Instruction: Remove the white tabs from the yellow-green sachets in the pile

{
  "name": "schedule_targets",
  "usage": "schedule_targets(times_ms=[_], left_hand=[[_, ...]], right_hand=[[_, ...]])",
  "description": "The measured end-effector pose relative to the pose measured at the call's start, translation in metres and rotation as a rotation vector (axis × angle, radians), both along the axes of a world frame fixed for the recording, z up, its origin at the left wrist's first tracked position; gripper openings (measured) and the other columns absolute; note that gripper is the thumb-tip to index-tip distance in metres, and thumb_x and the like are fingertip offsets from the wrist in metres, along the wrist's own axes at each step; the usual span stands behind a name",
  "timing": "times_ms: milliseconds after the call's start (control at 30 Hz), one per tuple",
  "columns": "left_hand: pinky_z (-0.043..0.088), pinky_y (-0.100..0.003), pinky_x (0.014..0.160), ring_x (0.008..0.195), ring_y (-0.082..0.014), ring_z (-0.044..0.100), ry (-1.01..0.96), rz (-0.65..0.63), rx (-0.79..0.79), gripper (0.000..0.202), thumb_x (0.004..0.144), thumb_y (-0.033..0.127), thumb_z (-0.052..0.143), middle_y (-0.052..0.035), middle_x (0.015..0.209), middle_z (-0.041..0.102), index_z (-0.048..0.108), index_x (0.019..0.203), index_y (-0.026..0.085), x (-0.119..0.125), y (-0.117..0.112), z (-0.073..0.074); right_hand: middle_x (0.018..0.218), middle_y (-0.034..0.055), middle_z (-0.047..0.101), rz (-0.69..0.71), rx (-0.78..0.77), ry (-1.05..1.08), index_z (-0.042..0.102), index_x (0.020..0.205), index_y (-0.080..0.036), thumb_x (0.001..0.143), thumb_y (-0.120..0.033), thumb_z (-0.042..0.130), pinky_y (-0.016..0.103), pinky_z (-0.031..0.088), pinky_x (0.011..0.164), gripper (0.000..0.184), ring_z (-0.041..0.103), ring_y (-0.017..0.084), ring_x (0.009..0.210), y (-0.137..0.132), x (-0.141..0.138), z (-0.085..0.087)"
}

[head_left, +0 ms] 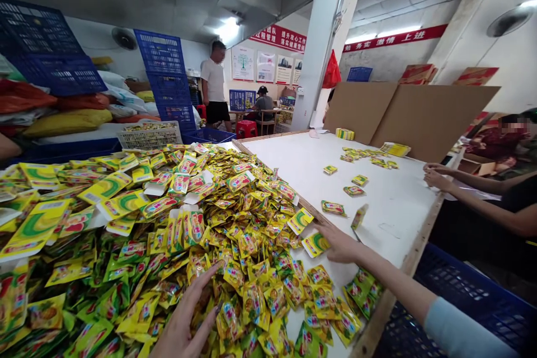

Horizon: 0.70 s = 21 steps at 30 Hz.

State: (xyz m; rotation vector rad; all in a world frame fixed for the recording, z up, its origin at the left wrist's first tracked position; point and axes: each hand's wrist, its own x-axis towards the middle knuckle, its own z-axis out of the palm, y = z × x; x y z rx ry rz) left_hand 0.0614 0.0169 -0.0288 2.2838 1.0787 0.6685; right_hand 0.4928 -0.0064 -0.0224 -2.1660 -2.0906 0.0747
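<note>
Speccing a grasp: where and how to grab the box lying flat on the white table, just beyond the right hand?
Probably pinch mid-length across its long edges, from above: the box lies flat on the white table, with bare surface along both long sides for fingertips.

A red bag (331, 72) hangs by a white pillar (319, 39).

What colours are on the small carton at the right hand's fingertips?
The carton is yellow with a curved green band; head view shows it best.
</note>
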Motion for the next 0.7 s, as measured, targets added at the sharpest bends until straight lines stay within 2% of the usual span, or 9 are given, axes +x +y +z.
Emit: schedule_targets(times_ms=[100,167,233,333,400,467,533,633,700], left_hand=[[0.029,-0.049,0.104,0.131,-0.0236,0.027,0.042,0.038,-0.025,0.046,0.090,0.034,0.031,-0.0045,0.143,0.030,0.018,0.134,0.033,-0.001,-0.002,-0.001],[0.029,-0.049,0.104,0.132,-0.0226,0.027,0.061,0.028,-0.018,0.046,0.090,0.034,0.030,-0.0041,0.143,0.029,0.017,0.134,0.033,-0.001,-0.002,-0.002],[0.029,-0.048,0.104,0.132,-0.0217,0.027,0.068,0.003,0.002,0.048,0.090,0.034,0.031,-0.0042,0.144,0.029,0.016,0.135,0.034,-0.002,-0.002,-0.004],[0.032,-0.046,0.104,0.131,-0.0215,0.029,0.062,-0.005,0.033,0.048,0.089,0.032,0.033,-0.0038,0.143,0.030,0.018,0.135,0.034,-0.002,0.000,-0.009],[0.034,-0.045,0.103,0.129,-0.0216,0.033,0.051,0.006,0.059,0.047,0.089,0.031,0.035,-0.0021,0.141,0.035,0.022,0.133,0.035,0.000,0.002,-0.010],[0.036,-0.044,0.102,0.127,-0.0213,0.037,0.034,0.027,0.083,0.045,0.088,0.031,0.037,-0.0006,0.138,0.039,0.027,0.131,0.036,0.002,0.003,-0.007],[0.038,-0.041,0.101,0.124,-0.0208,0.040,0.021,0.050,0.114,0.044,0.088,0.030,0.039,-0.0007,0.136,0.042,0.030,0.130,0.035,0.001,0.004,-0.002],[0.041,-0.039,0.098,0.122,-0.0204,0.044,0.022,0.061,0.201,0.045,0.086,0.028,0.042,-0.0013,0.133,0.045,0.032,0.129,0.036,-0.011,0.003,0.002],[0.042,-0.037,0.097,0.119,-0.0202,0.047,0.017,0.058,0.264,0.046,0.084,0.027,0.045,-0.0015,0.131,0.049,0.034,0.128,0.036,-0.023,0.001,-0.002]], right_hand=[[0.115,0.0098,0.058,0.062,-0.019,-0.038,0.056,0.114,-0.017,0.067,-0.008,0.061,0.042,0.031,0.100,0.048,0.045,0.027,0.115,-0.013,-0.013,-0.013],[0.105,0.0103,0.061,0.033,-0.005,-0.064,0.058,0.108,-0.018,0.068,-0.006,0.055,0.042,0.035,0.096,0.042,0.051,0.027,0.107,-0.014,-0.006,-0.008],[0.108,0.0144,0.059,-0.045,0.044,-0.094,0.054,0.114,-0.016,0.071,-0.006,0.049,0.045,0.034,0.096,0.045,0.049,0.029,0.108,-0.007,0.008,0.004],[0.130,0.0249,0.040,-0.174,0.152,-0.148,0.031,0.133,-0.006,0.070,-0.006,0.049,0.061,0.016,0.098,0.065,0.025,0.040,0.126,0.013,0.021,0.019],[0.137,0.0234,0.031,-0.151,0.167,-0.164,0.024,0.136,-0.007,0.065,-0.006,0.055,0.060,0.011,0.101,0.078,0.012,0.039,0.131,0.030,0.014,0.017],[0.136,0.0154,0.037,-0.042,0.134,-0.159,0.032,0.134,-0.015,0.061,-0.005,0.059,0.048,0.015,0.106,0.078,0.017,0.032,0.131,0.046,-0.004,0.005],[0.132,0.0092,0.044,0.055,0.112,-0.141,0.040,0.130,-0.020,0.067,-0.007,0.057,0.038,0.022,0.105,0.067,0.029,0.025,0.128,0.055,-0.022,-0.010],[0.127,0.0079,0.050,0.072,0.133,-0.111,0.046,0.124,-0.018,0.075,-0.006,0.050,0.040,0.029,0.102,0.050,0.040,0.023,0.120,0.057,-0.026,-0.019],[0.127,0.0127,0.049,-0.016,0.185,-0.095,0.043,0.126,-0.013,0.075,-0.004,0.046,0.044,0.027,0.103,0.052,0.039,0.026,0.122,0.055,-0.010,-0.015]])
